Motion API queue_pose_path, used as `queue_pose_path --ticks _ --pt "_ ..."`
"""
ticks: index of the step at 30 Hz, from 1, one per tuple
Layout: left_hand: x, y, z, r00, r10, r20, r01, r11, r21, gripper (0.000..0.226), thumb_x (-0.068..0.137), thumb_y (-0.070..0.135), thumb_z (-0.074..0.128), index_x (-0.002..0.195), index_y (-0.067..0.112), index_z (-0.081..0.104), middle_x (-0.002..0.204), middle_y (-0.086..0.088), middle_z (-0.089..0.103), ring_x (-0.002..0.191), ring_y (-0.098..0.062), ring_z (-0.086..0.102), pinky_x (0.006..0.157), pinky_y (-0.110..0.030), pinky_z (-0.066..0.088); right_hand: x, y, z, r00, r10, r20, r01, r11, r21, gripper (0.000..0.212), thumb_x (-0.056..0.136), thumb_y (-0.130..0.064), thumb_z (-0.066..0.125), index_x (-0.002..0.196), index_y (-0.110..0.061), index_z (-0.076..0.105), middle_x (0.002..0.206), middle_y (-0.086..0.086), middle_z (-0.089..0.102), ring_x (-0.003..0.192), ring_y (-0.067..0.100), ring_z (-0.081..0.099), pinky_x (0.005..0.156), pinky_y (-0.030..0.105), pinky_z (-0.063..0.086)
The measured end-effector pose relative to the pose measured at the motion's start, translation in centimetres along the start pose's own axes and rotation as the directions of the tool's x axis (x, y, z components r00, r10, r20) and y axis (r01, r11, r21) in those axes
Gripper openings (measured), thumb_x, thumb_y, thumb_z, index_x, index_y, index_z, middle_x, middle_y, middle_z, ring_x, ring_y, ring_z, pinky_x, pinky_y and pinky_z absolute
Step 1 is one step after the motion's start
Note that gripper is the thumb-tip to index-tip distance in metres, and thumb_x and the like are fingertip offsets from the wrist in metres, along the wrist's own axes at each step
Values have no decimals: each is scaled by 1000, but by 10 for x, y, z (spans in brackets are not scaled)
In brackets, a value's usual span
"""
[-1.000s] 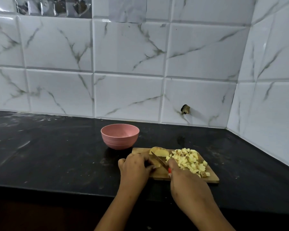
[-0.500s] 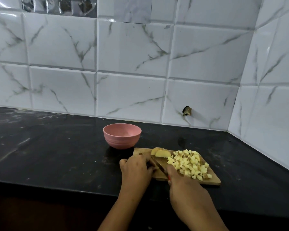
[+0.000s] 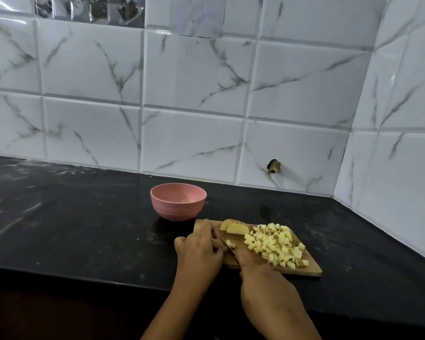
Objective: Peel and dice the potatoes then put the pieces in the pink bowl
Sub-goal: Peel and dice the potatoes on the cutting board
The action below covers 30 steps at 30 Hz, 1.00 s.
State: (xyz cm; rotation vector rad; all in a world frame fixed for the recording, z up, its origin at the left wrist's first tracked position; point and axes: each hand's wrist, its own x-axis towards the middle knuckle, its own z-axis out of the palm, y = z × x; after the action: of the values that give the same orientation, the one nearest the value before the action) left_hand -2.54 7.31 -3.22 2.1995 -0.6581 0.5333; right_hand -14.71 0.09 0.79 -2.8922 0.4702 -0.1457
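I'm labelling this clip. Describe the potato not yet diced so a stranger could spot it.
Find the wooden board on the black counter, beside the pink bowl. At its far edge, left of the diced pile, lies the potato. It alone is large rounded slices, not small cubes.

Glossy white grey-veined wall tiles (image 3: pixel 192 69) are rising behind the black stone counter (image 3: pixel 71 229), turning a corner at its right rear; a small chipped hole (image 3: pixel 274 166) is showing in one low tile.
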Motion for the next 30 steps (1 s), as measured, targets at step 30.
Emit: queue_pose_path --ticks 30 --pt "32 5 19 992 25 121 -40 991 126 23 84 25 55 99 29 37 95 7 62 98 -15 53 76 -30 22 9 44 -8 991 135 -21 -122 942 312 19 104 -26 31 120 -32 39 87 -5 57 75 7 56 66 26 47"
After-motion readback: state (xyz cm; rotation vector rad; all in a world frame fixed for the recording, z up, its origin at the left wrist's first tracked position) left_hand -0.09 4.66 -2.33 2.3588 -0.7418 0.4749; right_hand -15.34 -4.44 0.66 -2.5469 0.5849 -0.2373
